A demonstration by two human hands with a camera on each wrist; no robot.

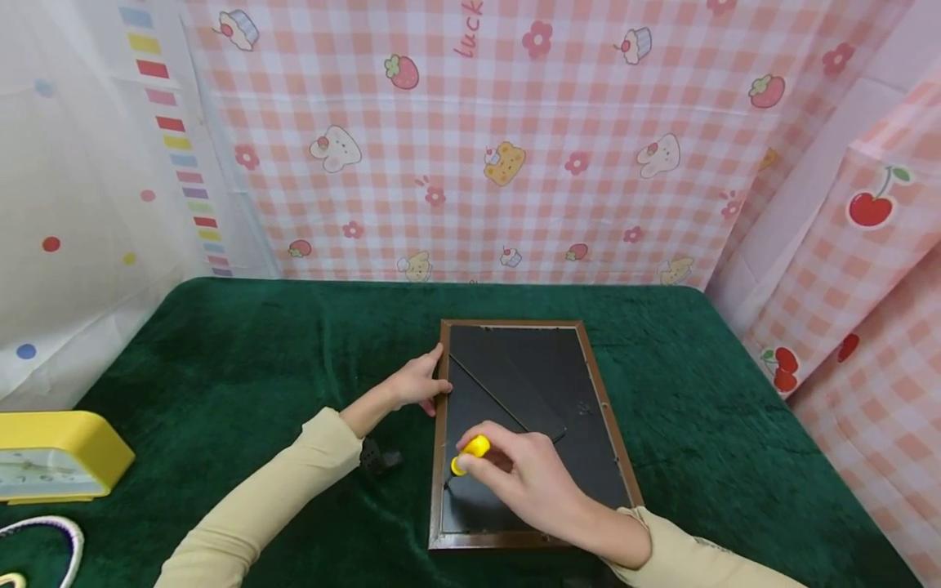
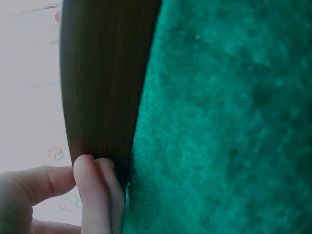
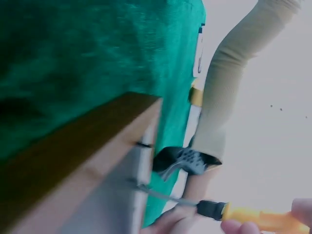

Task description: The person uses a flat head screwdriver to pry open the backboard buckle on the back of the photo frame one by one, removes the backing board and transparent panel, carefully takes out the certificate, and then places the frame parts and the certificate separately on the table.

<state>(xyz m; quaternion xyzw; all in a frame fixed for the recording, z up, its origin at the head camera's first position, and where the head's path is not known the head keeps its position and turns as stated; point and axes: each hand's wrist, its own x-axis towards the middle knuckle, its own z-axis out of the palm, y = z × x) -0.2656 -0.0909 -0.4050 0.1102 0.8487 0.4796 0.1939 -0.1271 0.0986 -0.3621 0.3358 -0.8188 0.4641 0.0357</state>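
Observation:
A brown picture frame (image 1: pixel 470 541) lies face down on green cloth, its black backing (image 1: pixel 515 359) up. My left hand (image 1: pixel 415 380) holds the frame's left edge, thumb over the rim. Along the outer side of the frame (image 2: pixel 107 73) its fingers (image 2: pixel 92 195) press in the left wrist view. My right hand (image 1: pixel 540 482) pinches a yellow-handled screwdriver (image 1: pixel 478 446) over the lower left of the backing. In the right wrist view the shank of the screwdriver (image 3: pixel 243 217) slants to the frame's inner edge, tip right by a small dark tab (image 3: pixel 144 145).
A yellow clock (image 1: pixel 103 457) stands at the left of the green-covered table (image 1: pixel 257 351). Below it lies a white looped band (image 1: pixel 73 543). A black device (image 3: pixel 187 160) sits at the left wrist. Pink checked curtain (image 1: pixel 456 106) hangs behind the table.

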